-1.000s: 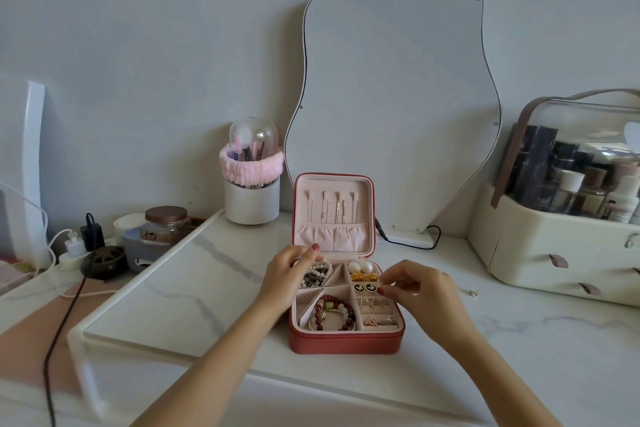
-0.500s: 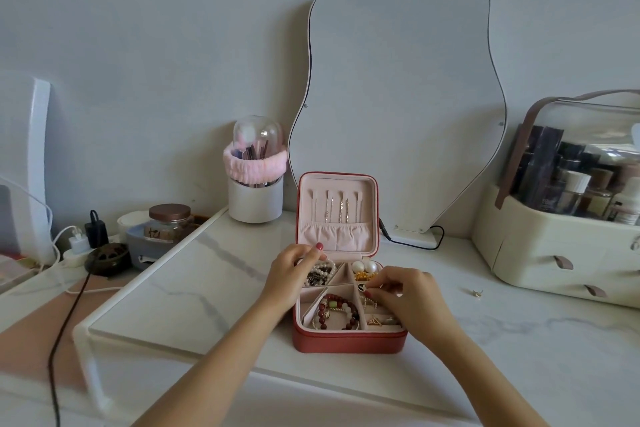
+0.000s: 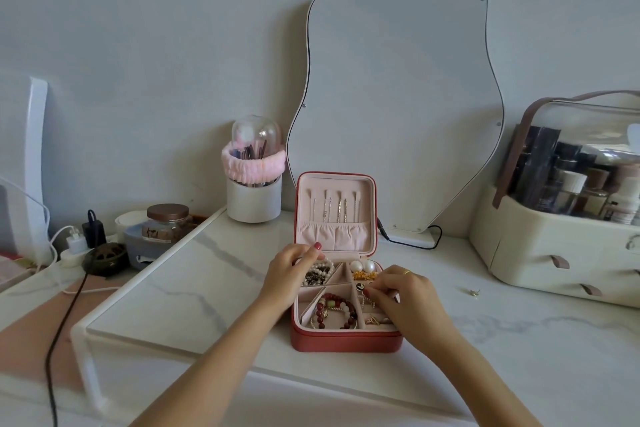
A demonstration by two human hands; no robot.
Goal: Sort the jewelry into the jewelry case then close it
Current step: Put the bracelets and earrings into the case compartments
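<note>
Your jewelry case (image 3: 346, 343) sits in front of you on the white marble-patterned tabletop (image 3: 207, 288): a square, rounded-corner box in brick-red leatherette, lined in soft pale pink. Its lid (image 3: 335, 211) stands upright, thin chains hanging over a gathered fabric pocket. Inside the base, a dark red bead bracelet (image 3: 337, 310) lies in the near-left section, a pearl bracelet (image 3: 320, 270) in the far-left one, and two round pearl earrings (image 3: 362, 266) at the back.

Behind the case leans a wavy, blob-shaped mirror (image 3: 398, 97), with a black cable (image 3: 412, 243) trailing from its foot. To the left stands a white brush holder (image 3: 253, 199) under a clear dome, wrapped in a fluffy pink band. A cream cosmetics organizer (image 3: 554, 253) is at the right, and a tiny gold earring (image 3: 474, 293) lies loose on the tabletop near it.

Your left hand (image 3: 292, 274) has curled fingers resting at the case's far-left edge, by the pearl bracelet. Your right hand (image 3: 405, 295) hovers over the right-hand sections, fingertips pinched together on something too small to make out.
</note>
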